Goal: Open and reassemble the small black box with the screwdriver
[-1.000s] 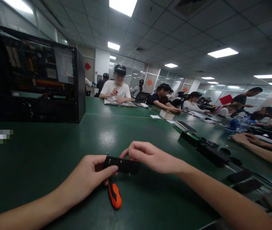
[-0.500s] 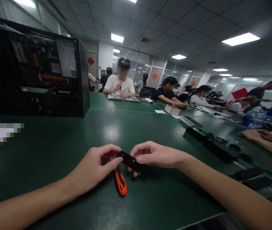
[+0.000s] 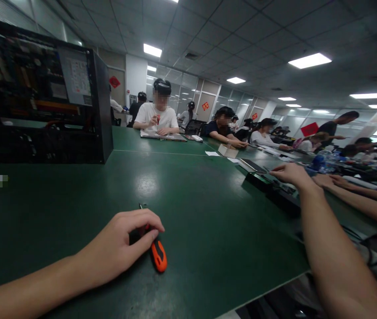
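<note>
My left hand (image 3: 133,241) rests low over an orange and black screwdriver (image 3: 159,256) that lies on the green table (image 3: 204,239). Its fingers curve loosely, with a gap between thumb and forefinger, and nothing shows held between them. The shaft's tip pokes out beyond the knuckles; the middle of the tool is covered. Over at the right, my right hand (image 3: 291,174) is stretched out above a row of black parts (image 3: 283,201), fingertips drawn together near a flat dark panel (image 3: 253,165). What is in those fingertips is too small to make out.
An open computer case (image 3: 103,106) stands at the left. A small cardboard box (image 3: 228,150) and white paper (image 3: 212,153) lie farther back. Another person's forearms (image 3: 357,199) rest close to my right arm. A person in white (image 3: 157,117) sits opposite.
My right hand has moved away from my left, out to the black parts at the right. The small black piece is gone from my left hand. The view has turned slightly right.
</note>
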The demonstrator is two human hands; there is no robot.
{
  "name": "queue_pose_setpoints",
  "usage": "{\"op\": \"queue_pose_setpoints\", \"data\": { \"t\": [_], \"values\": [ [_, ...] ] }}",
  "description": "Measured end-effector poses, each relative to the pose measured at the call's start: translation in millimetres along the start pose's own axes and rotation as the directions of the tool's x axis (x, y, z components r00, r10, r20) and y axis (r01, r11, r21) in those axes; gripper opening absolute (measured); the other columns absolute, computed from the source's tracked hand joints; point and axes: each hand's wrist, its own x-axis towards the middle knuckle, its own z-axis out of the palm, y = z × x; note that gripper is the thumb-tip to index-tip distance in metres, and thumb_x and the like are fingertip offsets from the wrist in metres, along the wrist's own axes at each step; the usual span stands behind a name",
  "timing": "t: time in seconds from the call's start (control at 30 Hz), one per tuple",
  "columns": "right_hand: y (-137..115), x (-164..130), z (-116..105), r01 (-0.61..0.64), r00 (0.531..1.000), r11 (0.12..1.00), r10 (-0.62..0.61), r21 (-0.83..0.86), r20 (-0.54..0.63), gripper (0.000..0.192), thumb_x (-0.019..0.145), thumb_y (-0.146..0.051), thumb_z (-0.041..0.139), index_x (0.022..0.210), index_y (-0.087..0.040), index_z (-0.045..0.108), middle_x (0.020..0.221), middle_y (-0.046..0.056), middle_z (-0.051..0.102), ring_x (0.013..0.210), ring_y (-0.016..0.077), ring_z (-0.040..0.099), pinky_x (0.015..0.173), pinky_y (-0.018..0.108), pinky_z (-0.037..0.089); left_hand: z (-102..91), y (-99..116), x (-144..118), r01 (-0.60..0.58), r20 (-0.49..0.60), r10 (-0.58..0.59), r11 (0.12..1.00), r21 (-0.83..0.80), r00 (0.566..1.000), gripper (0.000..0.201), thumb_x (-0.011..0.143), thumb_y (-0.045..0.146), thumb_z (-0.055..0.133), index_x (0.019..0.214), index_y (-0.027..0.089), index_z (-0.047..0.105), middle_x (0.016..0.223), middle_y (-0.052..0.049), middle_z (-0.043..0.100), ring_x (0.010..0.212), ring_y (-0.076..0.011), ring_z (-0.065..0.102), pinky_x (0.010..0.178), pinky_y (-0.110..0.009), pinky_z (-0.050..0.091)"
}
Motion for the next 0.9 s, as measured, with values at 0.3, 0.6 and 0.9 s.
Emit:
{"op": "queue_pose_setpoints", "data": {
  "t": [0.3,0.6,0.9],
  "values": [
    [-6.8,28.6,33.1,0.077,0.981,0.995,-0.088,0.071,0.172,0.034,0.098,-0.040,0.061,0.122,-0.016,0.063,0.123,0.008,0.064,0.108,0.0225,0.064,0.092,0.041,0.056,-0.2,-3.5,-0.7,-0.011,-0.004,0.011,1.000,0.002,1.000,0.017,0.095,0.022,0.054,0.093,0.022,0.072,0.091,0.000,0.074,0.082,-0.0157,0.069,0.075,-0.024,0.051],
    [-6.8,36.0,37.3,0.115,0.965,0.993,-0.117,0.025,0.235,0.034,0.097,-0.039,0.062,0.123,-0.017,0.063,0.125,0.009,0.063,0.110,0.0229,0.063,0.093,0.042,0.056,-2.9,0.0,1.9,-0.026,0.019,0.026,1.000,-0.004,0.999,0.018,0.095,0.020,0.053,0.093,0.021,0.072,0.090,-0.001,0.075,0.081,-0.0161,0.069,0.075,-0.025,0.051],
    [-7.0,37.5,37.6,0.202,0.967,0.976,-0.212,0.080,0.144,0.032,0.097,-0.038,0.063,0.122,-0.017,0.063,0.121,0.008,0.064,0.106,0.0218,0.065,0.089,0.039,0.057,-2.0,-1.5,1.4,-0.033,0.020,0.033,0.999,-0.002,0.999,0.018,0.096,0.021,0.054,0.093,0.021,0.072,0.091,-0.001,0.075,0.081,-0.0165,0.069,0.075,-0.026,0.051]
  ]
}}
